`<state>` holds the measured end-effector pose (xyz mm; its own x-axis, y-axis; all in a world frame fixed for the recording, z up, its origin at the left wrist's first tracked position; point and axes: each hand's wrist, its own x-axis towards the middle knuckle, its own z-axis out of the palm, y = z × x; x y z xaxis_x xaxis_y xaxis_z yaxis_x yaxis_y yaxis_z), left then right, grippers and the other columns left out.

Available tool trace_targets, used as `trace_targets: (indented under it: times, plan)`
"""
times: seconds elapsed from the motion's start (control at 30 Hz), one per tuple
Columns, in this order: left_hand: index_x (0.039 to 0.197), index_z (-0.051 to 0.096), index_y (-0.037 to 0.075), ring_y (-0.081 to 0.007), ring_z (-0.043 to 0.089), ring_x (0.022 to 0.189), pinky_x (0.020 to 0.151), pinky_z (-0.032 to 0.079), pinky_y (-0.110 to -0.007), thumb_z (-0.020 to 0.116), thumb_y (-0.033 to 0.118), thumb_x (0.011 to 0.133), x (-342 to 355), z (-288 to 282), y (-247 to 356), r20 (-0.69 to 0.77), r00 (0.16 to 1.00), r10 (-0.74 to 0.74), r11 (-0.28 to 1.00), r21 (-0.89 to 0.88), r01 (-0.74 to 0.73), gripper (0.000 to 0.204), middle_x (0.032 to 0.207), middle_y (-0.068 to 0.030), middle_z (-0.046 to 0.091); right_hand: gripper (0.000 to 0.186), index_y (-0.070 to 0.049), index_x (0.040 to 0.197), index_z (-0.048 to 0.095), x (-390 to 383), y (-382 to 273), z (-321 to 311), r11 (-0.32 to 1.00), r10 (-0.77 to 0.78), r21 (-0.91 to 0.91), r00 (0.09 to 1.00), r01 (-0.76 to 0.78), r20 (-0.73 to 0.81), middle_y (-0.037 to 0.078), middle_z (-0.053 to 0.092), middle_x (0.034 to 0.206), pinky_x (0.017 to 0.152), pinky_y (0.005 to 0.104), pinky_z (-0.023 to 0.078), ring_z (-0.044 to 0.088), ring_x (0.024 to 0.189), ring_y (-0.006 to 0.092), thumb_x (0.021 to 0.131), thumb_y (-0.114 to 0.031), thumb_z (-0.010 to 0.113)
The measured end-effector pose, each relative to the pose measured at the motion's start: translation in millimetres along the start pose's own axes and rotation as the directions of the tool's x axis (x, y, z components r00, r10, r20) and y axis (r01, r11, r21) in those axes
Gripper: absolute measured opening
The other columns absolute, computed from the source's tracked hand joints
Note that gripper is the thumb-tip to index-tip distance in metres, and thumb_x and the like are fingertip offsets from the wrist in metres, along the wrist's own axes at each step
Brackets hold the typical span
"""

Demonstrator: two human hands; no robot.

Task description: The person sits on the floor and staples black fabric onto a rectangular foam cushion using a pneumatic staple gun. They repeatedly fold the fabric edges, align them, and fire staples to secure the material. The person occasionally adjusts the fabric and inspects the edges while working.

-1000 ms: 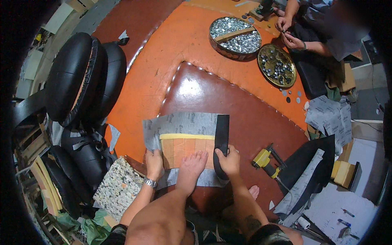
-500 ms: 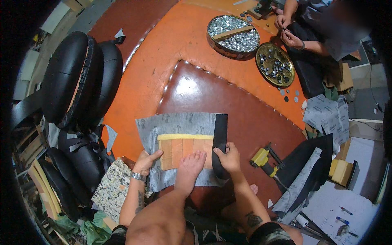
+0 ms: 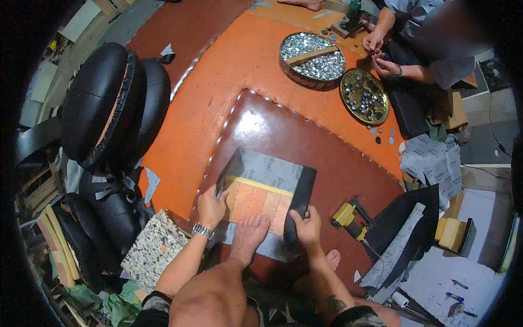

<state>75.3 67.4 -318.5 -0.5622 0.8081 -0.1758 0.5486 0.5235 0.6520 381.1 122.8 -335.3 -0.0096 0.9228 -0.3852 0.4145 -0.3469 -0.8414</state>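
A wooden panel (image 3: 256, 200) with a yellow foam edge (image 3: 262, 186) lies on a grey-backed black upholstery sheet (image 3: 267, 165) in front of me. My bare foot (image 3: 249, 230) presses on its near part. On the left, my left hand (image 3: 211, 207) grips the sheet's edge, which is lifted beside the panel. At the other side, my right hand (image 3: 307, 224) closes on the sheet's turned-up right edge, its black face showing, with the thumb on top. Parts of the panel's near edge are hidden by my foot.
A yellow staple gun (image 3: 345, 216) lies to the right, near black sheet scraps (image 3: 409, 231). Beyond stand a round tin of metal pieces (image 3: 313, 80) and a gold tray (image 3: 348, 109), by a co-worker's hands (image 3: 381, 57). Black padded cushions (image 3: 98, 101) stack up left; speckled foam (image 3: 155, 250) lies below.
My left hand has moved right and slightly up, lifting the sheet's left side in against the panel. The panel and sheet have turned a little clockwise. My right hand keeps its hold.
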Motion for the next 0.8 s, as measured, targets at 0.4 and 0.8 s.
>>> trace_targets:
  times: [0.4,0.8]
  plan:
    - [0.1,0.07,0.006,-0.0498,0.069,0.089,0.076,0.053,-0.059,0.074,0.011,0.089,19.8,18.2,41.7,0.134,0.991,0.025,0.974,0.221,-0.054,0.013,0.089,-0.0271,0.071,0.042,0.0,0.099,0.07,-34.9,-36.9,42.6,0.992,-0.11,-0.072,0.988,0.103,-0.107,0.01,0.072,0.087,0.082,0.038,0.056,0.07,0.086,0.0251,0.08,-0.029,0.093]
    - [0.094,0.062,0.006,-0.0443,0.069,0.088,0.075,0.055,-0.055,0.065,0.001,0.085,4.2,31.7,45.7,0.077,0.981,0.179,0.937,0.292,-0.194,0.01,0.09,-0.0191,0.071,0.044,0.008,0.098,0.075,49.6,-74.3,138.0,0.989,0.105,-0.136,0.946,-0.066,0.307,0.023,0.079,0.094,0.083,0.0464,0.056,0.077,0.091,0.0374,0.101,-0.035,0.068]
